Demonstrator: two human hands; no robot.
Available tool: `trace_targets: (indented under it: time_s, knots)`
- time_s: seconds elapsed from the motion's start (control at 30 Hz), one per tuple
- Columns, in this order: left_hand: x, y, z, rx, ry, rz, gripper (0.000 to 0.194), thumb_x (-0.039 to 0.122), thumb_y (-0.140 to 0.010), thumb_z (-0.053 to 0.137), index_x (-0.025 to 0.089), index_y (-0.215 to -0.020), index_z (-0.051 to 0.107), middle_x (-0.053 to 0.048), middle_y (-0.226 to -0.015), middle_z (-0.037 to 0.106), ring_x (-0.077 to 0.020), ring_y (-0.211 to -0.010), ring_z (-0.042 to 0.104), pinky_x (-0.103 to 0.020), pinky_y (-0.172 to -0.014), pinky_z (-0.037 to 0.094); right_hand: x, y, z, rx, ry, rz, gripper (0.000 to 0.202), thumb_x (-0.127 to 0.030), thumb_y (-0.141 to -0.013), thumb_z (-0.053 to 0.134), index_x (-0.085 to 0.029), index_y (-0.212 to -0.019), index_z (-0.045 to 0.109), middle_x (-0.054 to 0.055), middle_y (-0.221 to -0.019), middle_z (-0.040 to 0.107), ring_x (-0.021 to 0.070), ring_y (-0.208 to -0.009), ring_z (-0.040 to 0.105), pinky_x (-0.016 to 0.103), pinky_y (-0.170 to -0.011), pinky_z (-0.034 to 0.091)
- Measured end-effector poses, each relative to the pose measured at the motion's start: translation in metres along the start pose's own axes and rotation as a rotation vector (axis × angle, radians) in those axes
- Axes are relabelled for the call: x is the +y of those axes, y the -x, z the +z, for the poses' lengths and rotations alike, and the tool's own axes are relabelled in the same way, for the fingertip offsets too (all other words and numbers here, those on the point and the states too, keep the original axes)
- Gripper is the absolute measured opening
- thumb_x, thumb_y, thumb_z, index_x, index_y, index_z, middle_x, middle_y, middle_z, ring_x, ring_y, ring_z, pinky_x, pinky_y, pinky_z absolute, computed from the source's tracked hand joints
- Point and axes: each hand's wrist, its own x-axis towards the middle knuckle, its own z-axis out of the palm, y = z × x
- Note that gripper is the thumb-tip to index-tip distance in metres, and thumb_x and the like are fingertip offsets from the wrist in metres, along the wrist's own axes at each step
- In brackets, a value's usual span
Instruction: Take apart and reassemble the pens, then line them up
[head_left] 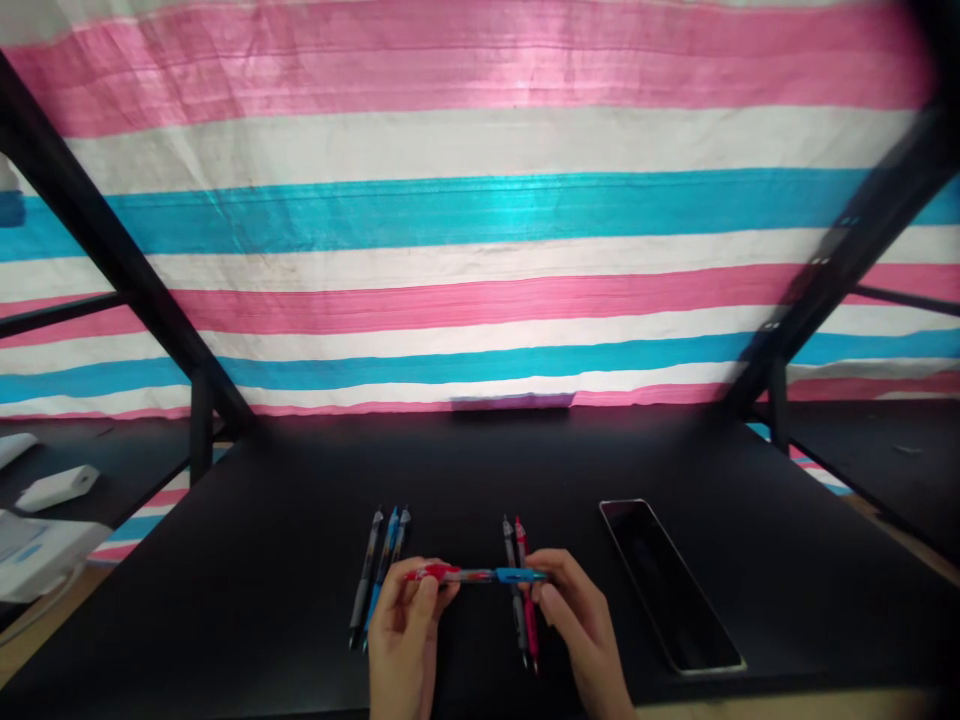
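Level above the black table, a click pen (474,576) spans both hands, red at its left end, clear in the middle and blue at its right. My left hand (407,625) is closed on the red end, thumb in front. The blue end is pinched by my right hand (583,620). Whether its two coloured parts are fully joined I cannot tell. Beside my left hand lie a grey-black pen (365,580), a blue pen (385,565) and another dark pen (403,530), partly hidden. Behind my right fingers lie a grey pen (517,610) and a red pen (532,625).
A dark-screened phone (671,585) lies right of my right hand on the black table (300,460). Black metal bars (142,260) slope up on both sides. A striped sheet (480,210) hangs behind. White devices (56,490) sit on a surface at the far left.
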Motion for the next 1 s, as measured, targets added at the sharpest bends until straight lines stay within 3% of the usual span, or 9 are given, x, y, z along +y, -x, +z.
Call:
trace_targets:
  time_s: [0.13,0.23,0.33,0.43,0.73,1.0]
  knots:
    - [0.0,0.0,-0.001,-0.005,0.0,0.0,0.027,0.04,-0.07,0.085,0.021,-0.084,0.073,-0.001,-0.082,0.071,-0.0148,-0.078,0.067,-0.026,-0.076,0.059,-0.002,0.0,0.0,-0.011,0.031,0.028,0.043,-0.051,-0.097,0.053,-0.018,-0.07,0.061,0.0,-0.062,0.056,0.0136,-0.057,0.051,0.023,-0.055,0.041]
    - [0.001,0.0,-0.001,0.001,0.004,-0.003,0.027,0.041,-0.069,0.085,0.021,-0.084,0.073,-0.001,-0.08,0.071,-0.0148,-0.078,0.067,-0.026,-0.076,0.059,-0.001,-0.001,0.001,-0.012,-0.013,0.036,0.036,-0.053,-0.093,0.059,-0.018,-0.09,0.066,0.003,-0.072,0.064,0.0152,-0.062,0.056,0.024,-0.057,0.044]
    - [0.002,0.0,0.0,0.018,0.003,-0.007,0.03,0.042,-0.067,0.087,0.021,-0.083,0.073,-0.001,-0.08,0.071,-0.0154,-0.077,0.067,-0.027,-0.075,0.06,0.0,-0.001,0.001,-0.013,-0.015,0.05,0.038,-0.052,-0.096,0.054,-0.018,-0.082,0.066,0.002,-0.066,0.063,0.0146,-0.058,0.055,0.024,-0.055,0.044]
    - [0.003,0.0,0.002,0.024,0.01,-0.006,0.031,0.042,-0.065,0.088,0.021,-0.082,0.073,-0.001,-0.079,0.07,-0.0153,-0.076,0.067,-0.028,-0.074,0.06,0.006,0.0,-0.001,0.029,-0.009,0.055,0.031,-0.048,-0.091,0.065,-0.018,-0.084,0.069,0.002,-0.064,0.063,0.0161,-0.058,0.058,0.025,-0.056,0.046]
    - [0.005,0.001,0.004,0.034,0.072,0.021,0.029,0.044,-0.068,0.086,0.021,-0.08,0.073,-0.001,-0.076,0.069,-0.0152,-0.075,0.065,-0.029,-0.074,0.059,0.021,0.001,-0.008,0.225,-0.447,0.022,0.017,-0.037,-0.085,0.076,-0.021,-0.09,0.074,-0.001,-0.067,0.06,0.0109,-0.057,0.051,0.021,-0.052,0.043]
    - [0.004,0.0,0.0,0.03,0.132,0.025,0.026,0.042,-0.069,0.086,0.022,-0.079,0.073,0.0,-0.074,0.069,-0.0137,-0.071,0.065,-0.025,-0.071,0.059,0.021,0.001,-0.009,0.323,-0.546,0.012,0.013,-0.035,-0.083,0.077,-0.022,-0.087,0.076,0.001,-0.077,0.059,0.0108,-0.062,0.054,0.02,-0.05,0.043]
